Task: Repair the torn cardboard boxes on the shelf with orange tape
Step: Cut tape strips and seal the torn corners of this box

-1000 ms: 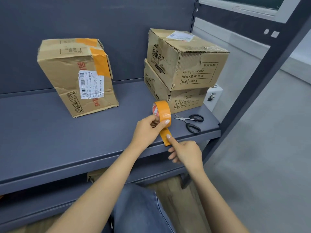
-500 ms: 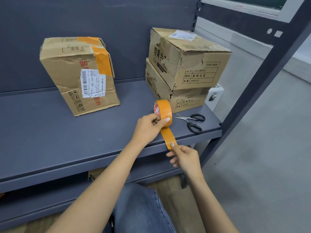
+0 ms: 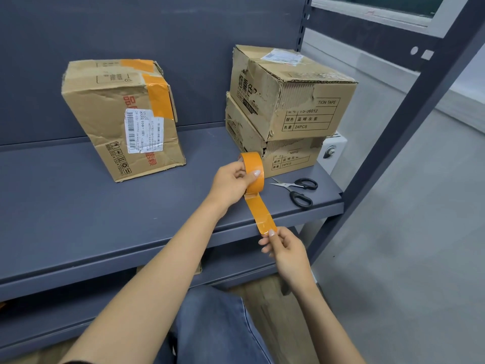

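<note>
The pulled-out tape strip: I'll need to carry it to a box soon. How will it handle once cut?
The strip looks thin and glossy, so it will probably go floppy and curl. Pulled taut now between the roll and the right hand, it would likely fold and stick to itself if left slack.

Upper stacked box [image 3: 309, 111]: "TION TAPE", "24PCS".

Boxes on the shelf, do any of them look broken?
Yes. The top stacked box has its outer paper ripped off near the front corner, baring the ridges. The box beneath is torn too. The left box is crumpled and leaning, already patched with orange tape.
</note>
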`<state>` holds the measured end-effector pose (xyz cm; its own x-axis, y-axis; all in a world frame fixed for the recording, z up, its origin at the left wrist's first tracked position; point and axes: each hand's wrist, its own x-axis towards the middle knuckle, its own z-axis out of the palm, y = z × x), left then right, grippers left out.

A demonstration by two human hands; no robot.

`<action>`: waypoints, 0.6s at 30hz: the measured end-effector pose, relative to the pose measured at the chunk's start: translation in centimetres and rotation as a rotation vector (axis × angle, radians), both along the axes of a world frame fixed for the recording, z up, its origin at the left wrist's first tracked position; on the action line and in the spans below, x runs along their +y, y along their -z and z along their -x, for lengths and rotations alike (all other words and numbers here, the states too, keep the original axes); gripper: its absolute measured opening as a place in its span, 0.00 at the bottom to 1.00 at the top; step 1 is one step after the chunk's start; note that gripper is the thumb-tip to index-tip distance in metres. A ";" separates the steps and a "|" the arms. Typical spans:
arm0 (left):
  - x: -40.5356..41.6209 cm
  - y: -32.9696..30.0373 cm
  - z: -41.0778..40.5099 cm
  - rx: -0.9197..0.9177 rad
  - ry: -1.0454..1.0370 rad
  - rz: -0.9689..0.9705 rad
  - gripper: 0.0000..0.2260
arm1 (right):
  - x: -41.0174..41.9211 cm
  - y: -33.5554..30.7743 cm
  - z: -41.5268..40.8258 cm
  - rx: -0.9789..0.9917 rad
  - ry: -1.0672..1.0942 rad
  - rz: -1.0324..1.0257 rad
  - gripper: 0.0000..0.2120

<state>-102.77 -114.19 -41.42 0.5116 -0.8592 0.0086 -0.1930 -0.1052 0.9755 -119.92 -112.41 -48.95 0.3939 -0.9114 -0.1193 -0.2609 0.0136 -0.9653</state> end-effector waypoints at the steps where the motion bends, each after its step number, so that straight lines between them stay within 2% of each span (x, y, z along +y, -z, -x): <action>1: -0.4 -0.2 0.0 0.051 -0.010 0.000 0.06 | 0.0 -0.2 0.1 -0.001 -0.009 0.013 0.11; 4: -1.4 -0.3 -0.2 0.132 -0.046 -0.017 0.05 | 0.2 -1.1 0.2 -0.023 -0.056 0.061 0.11; 9: -1.8 -0.7 -0.4 0.201 -0.070 -0.003 0.04 | 1.5 -4.5 1.8 -0.203 -0.094 0.266 0.11; 13: -1.0 0.7 0.4 0.018 -0.016 0.032 0.01 | 2.8 -5.2 4.4 -0.251 -0.161 0.383 0.11; 16: 0.0 2.3 0.7 -0.053 0.020 0.020 0.05 | 3.2 -3.1 5.9 -0.224 -0.140 0.291 0.11; 18: 0.3 2.6 0.7 -0.109 0.067 -0.012 0.04 | 3.1 -1.4 7.0 -0.153 -0.111 0.222 0.10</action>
